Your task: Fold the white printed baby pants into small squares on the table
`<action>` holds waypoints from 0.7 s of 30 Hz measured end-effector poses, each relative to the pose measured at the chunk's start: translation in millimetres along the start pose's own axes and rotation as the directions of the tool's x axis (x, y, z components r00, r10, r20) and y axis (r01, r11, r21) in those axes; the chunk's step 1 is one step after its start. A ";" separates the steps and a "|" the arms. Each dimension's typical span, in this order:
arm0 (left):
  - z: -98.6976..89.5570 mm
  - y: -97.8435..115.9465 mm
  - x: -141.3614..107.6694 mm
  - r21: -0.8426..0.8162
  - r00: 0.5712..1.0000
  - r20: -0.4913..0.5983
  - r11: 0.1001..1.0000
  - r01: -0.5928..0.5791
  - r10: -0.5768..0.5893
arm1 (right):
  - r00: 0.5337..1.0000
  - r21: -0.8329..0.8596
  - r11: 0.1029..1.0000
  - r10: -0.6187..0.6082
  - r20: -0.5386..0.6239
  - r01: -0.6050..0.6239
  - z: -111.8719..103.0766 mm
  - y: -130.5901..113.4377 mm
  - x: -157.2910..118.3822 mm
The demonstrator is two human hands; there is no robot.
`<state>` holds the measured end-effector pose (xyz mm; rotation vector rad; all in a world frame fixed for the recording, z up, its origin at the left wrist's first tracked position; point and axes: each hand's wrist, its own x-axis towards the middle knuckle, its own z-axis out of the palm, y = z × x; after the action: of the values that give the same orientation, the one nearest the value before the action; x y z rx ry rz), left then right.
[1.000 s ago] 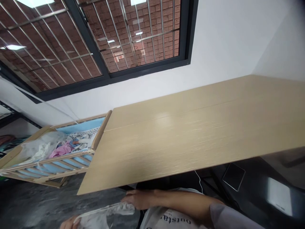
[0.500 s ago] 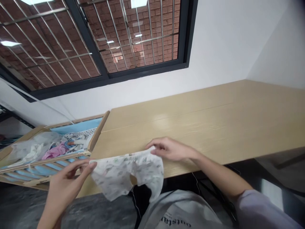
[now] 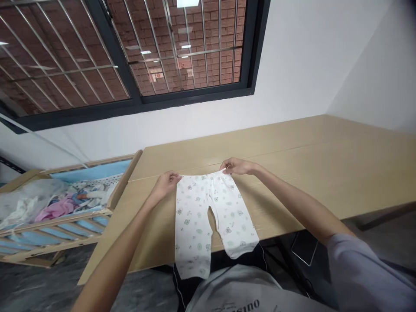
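A pair of small white baby pants [image 3: 195, 216] with a green and grey print is stretched between my hands over the wooden table [image 3: 292, 173]. My left hand [image 3: 167, 184] pinches the left corner of the waistband. At the waistband's right corner, the fingers of my right hand [image 3: 235, 166] are closed on the cloth. Both legs hang toward me, spread apart, with their cuffs reaching past the table's front edge.
To the left stands a wooden crib [image 3: 126, 182] with blue lining, holding a pink cloth [image 3: 56, 208], other fabrics and a clear plastic bag [image 3: 29, 195]. Behind the table are a white wall [image 3: 292, 56] and a barred window [image 3: 191, 56].
Both hands have moved forward and up over the table, carrying the pants with them. The pants, bunched and swinging before, are now spread out with both legs showing.
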<state>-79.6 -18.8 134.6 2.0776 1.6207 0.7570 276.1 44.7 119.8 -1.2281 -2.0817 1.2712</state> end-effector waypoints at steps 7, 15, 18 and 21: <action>40.7 -37.9 69.8 0.137 0.994 -0.055 0.985 0.100 -0.094 | 0.988 -0.111 0.989 0.086 -0.129 -0.101 -7.8 38.6 71.0; 72.6 -58.9 123.7 0.216 0.962 -0.097 0.938 0.270 -0.255 | 0.963 -0.182 0.964 0.154 -0.220 -0.195 -6.6 73.1 130.8; 84.9 -65.8 135.4 0.235 0.941 -0.109 0.911 0.339 -0.321 | 0.949 -0.197 0.951 0.185 -0.254 -0.238 -4.3 86.2 145.6; 96.3 -69.5 139.0 0.246 0.911 -0.117 0.877 0.412 -0.395 | 0.931 -0.191 0.940 0.222 -0.290 -0.283 -4.5 96.0 154.1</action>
<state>-45.8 134.8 41.5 1.7900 2.2022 0.4828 243.0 195.7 24.6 -1.7168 -1.9594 0.9174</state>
